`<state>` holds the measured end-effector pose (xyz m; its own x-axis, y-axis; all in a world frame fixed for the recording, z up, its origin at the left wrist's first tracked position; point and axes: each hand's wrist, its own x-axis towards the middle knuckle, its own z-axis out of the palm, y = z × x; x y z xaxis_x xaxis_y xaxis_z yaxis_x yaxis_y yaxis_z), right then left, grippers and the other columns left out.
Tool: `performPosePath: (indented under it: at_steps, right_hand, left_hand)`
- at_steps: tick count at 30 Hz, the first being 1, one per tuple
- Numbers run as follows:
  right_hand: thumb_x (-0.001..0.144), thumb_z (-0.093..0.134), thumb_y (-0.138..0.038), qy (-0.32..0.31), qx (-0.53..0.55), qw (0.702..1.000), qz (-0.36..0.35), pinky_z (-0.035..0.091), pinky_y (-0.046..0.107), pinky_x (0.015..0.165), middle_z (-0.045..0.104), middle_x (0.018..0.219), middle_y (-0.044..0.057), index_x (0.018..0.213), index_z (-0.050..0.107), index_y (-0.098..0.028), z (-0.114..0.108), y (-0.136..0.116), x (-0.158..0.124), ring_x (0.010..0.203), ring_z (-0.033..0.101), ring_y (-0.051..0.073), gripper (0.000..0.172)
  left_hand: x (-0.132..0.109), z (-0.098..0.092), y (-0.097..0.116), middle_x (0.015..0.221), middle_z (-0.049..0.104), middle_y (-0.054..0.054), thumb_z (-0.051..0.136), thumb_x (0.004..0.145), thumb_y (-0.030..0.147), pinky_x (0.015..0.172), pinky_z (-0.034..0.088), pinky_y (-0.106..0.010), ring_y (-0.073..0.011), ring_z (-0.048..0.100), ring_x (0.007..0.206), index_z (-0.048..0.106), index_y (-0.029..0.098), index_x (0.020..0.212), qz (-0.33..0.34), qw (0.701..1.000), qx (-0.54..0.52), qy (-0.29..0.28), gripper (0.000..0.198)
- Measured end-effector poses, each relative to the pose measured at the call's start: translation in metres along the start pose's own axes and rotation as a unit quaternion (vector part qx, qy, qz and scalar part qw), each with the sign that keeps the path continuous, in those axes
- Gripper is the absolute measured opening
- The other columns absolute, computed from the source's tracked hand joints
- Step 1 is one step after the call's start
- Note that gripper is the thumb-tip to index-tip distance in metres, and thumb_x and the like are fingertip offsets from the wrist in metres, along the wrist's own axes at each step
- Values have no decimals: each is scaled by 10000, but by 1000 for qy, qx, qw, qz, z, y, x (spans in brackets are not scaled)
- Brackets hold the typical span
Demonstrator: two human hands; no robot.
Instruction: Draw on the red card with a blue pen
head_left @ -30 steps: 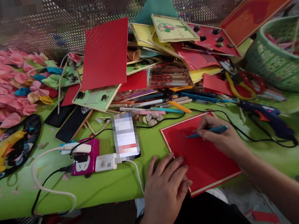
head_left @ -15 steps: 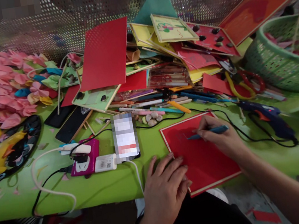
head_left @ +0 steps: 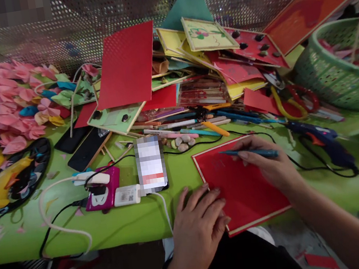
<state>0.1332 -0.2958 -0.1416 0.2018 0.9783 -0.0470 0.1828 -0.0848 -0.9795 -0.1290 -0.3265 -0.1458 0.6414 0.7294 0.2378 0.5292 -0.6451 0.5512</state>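
Observation:
A red card (head_left: 242, 188) with a pale border lies on the green table (head_left: 112, 227) at its near edge. My left hand (head_left: 199, 224) rests flat with spread fingers on the card's lower left corner. My right hand (head_left: 271, 163) grips a blue pen (head_left: 253, 152), its tip over the card's upper part, near the far edge.
A phone (head_left: 150, 162) lies left of the card, beside a pink power strip (head_left: 103, 189) with cables. A blue glue gun (head_left: 323, 141) lies to the right, a green basket (head_left: 342, 65) behind it. Papers, pens, scissors (head_left: 293, 102) and paper flowers (head_left: 14, 104) crowd the back.
My right hand has shifted slightly up and away, carrying the pen tip from the card's upper middle toward its far edge. My left hand has stayed in place.

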Motion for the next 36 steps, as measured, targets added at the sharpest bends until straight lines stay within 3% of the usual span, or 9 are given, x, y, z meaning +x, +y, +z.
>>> performPosePath:
  at_steps: [6, 16, 27, 36]
  right_hand:
    - [860, 746, -360, -8, -73, 997, -27, 470, 332, 746, 702, 863, 9, 893, 731, -265, -1, -8, 1, 808, 621, 209, 102]
    - [871, 733, -366, -16, -86, 996, -7, 407, 299, 605, 635, 728, -12, 815, 671, -251, 7, -11, -1, 650, 541, 167, 142]
    - [877, 717, -323, -27, -102, 994, -32, 407, 290, 602, 644, 726, -9, 805, 660, -240, 12, -12, 1, 650, 550, 159, 124]
    - [855, 718, -302, -19, -93, 995, -25, 399, 274, 582, 629, 704, -18, 792, 659, -235, 15, -13, 0, 629, 537, 146, 109]
  left_hand:
    - [1, -2, 0, 1391, 697, 50, 550, 1042, 321, 1209, 284, -471, -208, 572, 1337, 679, 277, 1253, 5, 1000, 6, -8, 252]
    - [-1, 2, 0, 1397, 691, 67, 552, 1047, 359, 1226, 222, -436, -194, 560, 1344, 679, 295, 1251, -2, 1000, -8, 8, 248]
    - [-1, 4, 0, 1379, 703, 72, 574, 1039, 380, 1241, 209, -403, -162, 557, 1358, 680, 311, 1236, -10, 999, -13, 32, 235]
    - [-3, 6, -1, 1401, 687, 88, 565, 1043, 384, 1254, 155, -388, -156, 536, 1373, 666, 309, 1240, -12, 999, -24, 18, 234]
